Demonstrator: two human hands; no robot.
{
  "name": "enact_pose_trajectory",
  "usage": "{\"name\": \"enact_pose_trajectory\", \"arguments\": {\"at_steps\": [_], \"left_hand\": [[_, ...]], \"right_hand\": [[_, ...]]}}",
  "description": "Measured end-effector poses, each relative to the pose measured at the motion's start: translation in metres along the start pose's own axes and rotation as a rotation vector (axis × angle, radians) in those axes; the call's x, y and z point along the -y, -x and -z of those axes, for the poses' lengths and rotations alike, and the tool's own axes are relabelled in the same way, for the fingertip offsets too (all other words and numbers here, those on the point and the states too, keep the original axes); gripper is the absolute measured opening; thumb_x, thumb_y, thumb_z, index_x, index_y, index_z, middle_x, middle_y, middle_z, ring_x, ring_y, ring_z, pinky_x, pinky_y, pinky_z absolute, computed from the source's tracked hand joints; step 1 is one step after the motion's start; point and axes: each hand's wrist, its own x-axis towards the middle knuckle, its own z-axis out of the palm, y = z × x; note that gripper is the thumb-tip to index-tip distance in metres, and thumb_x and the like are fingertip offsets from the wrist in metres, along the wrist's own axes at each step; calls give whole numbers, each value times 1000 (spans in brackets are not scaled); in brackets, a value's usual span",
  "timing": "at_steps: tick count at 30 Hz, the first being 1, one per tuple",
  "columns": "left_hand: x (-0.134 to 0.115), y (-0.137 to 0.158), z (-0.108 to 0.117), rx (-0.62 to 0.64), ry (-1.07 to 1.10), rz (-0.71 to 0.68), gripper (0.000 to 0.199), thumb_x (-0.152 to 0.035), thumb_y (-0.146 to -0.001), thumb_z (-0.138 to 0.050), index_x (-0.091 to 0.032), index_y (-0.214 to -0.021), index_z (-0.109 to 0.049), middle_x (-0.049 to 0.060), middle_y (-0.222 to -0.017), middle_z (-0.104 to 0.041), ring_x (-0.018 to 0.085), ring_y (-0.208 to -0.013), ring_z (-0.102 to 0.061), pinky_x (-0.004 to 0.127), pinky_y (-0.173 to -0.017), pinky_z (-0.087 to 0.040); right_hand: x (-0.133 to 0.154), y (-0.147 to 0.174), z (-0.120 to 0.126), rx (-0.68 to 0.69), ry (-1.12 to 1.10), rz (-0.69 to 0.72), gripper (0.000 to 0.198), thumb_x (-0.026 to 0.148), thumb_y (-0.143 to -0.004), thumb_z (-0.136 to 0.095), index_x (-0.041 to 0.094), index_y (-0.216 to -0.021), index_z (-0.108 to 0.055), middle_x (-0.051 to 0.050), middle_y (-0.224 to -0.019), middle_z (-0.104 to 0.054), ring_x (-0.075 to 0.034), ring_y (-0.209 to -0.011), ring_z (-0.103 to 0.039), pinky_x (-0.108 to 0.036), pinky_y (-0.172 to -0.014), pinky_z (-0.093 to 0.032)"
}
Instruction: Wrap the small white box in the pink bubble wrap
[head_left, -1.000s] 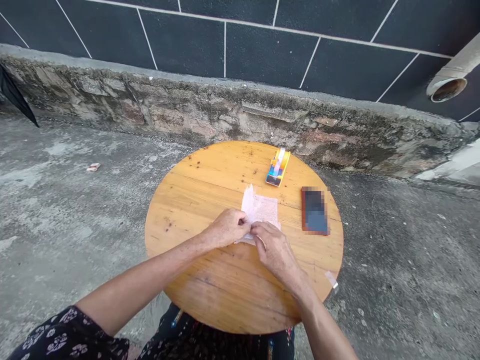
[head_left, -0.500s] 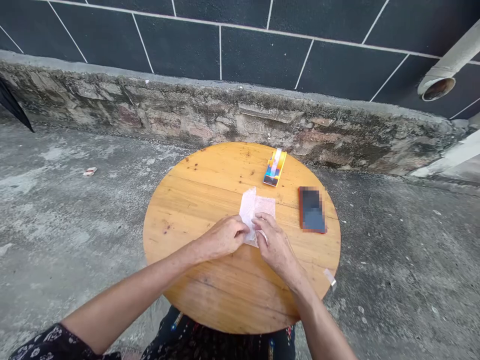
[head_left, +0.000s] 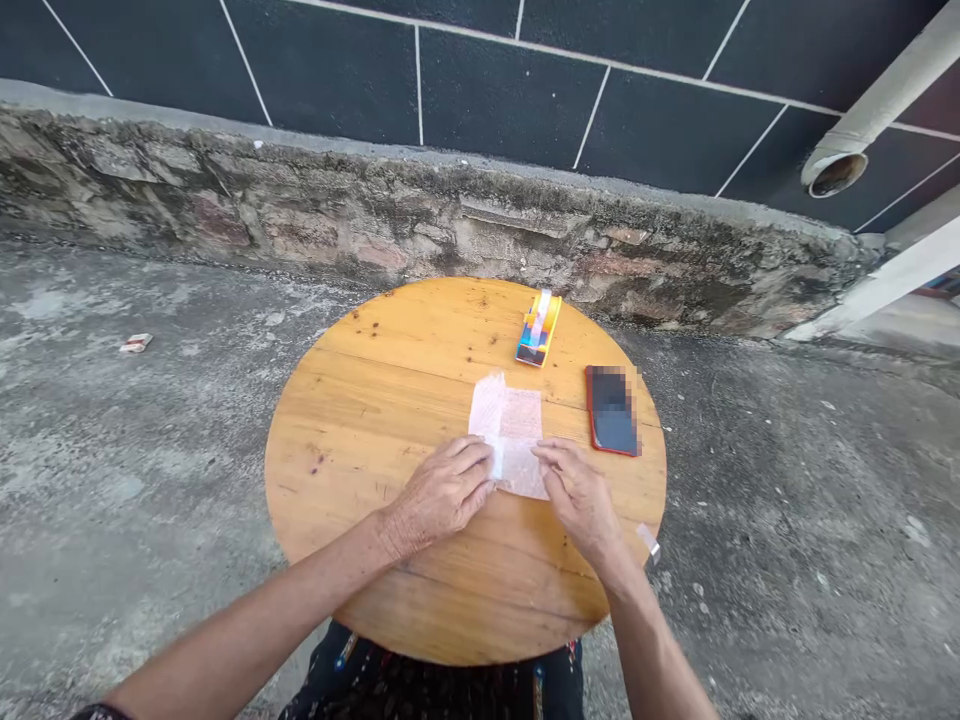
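Head view: a thin pink-white paper sheet [head_left: 508,432] lies flat mid-table [head_left: 360,420], its near edge pinned under the flattened fingers of the left hand [head_left: 442,492] and right hand [head_left: 579,490], neither gripping. Uneven pressure could tear or skew it. Phone [head_left: 611,409] and colourful box [head_left: 538,332] lie beyond.

Round wooden table [head_left: 360,420] — concrete floor [head_left: 150,450], dark, seemingly tiled wall [head_left: 337,60].

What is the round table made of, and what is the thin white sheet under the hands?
The round table looks like wood with a shiny golden varnish: plank seams and grain lines run across it. The white sheet looks like thin tissue paper or gauzy cloth, soft, matt and slightly see-through; which one is hard to tell.
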Motion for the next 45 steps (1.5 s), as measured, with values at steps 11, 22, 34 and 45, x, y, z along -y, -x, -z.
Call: {"name": "enact_pose_trajectory", "arguments": {"at_steps": [11, 22, 34, 45], "left_hand": [[4, 4, -8, -30, 5, -2, 16, -15, -90, -51, -16, -99, -64, 9, -109, -65, 23, -114, -52, 42, -99, -48], [5, 1, -11, -74, 68, -4, 13, -13, -89, -50, -15, -93, -62, 9, -105, -64, 23, -109, -54, 41, -97, -49], [7, 1, -8, -38, 86, -10, 13, -14, -90, -49, -16, -98, -59, 9, -103, -63, 22, -106, -54, 40, -95, -48], [11, 0, -8, -39, 56, -36, 12, -15, -91, -49, -17, -93, -61, 8, -101, -62, 22, -103, -54, 38, -91, -49]], "right_hand": [[-19, 24, 1, -64, -69, -450, 36, 39, -87, -52, 14, -113, -55, -13, -104, -66, -22, -83, -64, -36, -71, -52], [-9, 12, -16, 22, -146, -555, 38, 45, -86, -51, 15, -107, -59, -2, -66, -63, -15, -51, -54, -24, -46, -41], [2, -2, -25, 96, -353, -690, 23, 42, -78, -54, 19, -74, -54, 8, -46, -39, -9, -38, -33, -21, -37, -24], [-3, -2, -31, -14, -257, -453, 21, 35, -82, -53, 16, -83, -61, 1, -72, -60, -14, -65, -53, -24, -60, -40]]}}
